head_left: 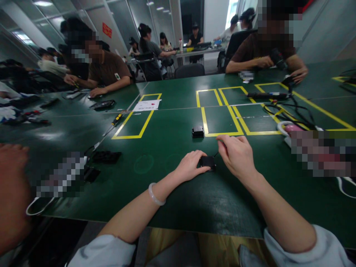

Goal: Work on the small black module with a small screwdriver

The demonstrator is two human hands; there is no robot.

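Observation:
My left hand (191, 164) is closed on a small black box-shaped part (208, 161), thumb along its near side and fingers at its far side, holding it on the green table. My right hand (236, 154) is raised just to the right, fingers pinched round a thin dark rod-like tool (216, 154). The tool slants down toward the right side of the part; whether its tip touches cannot be made out. A second black box-shaped part (198, 131) stands a little farther off, near a yellow tape line.
The green table (172, 204) carries yellow tape outlines (222, 134). At left lie a yellow-black handled tool (117, 118) and black pieces (106, 157). Black cables (299, 112) and a pink item (296, 128) lie at right. Co-workers sit across; another person's arm (13, 193) is at far left.

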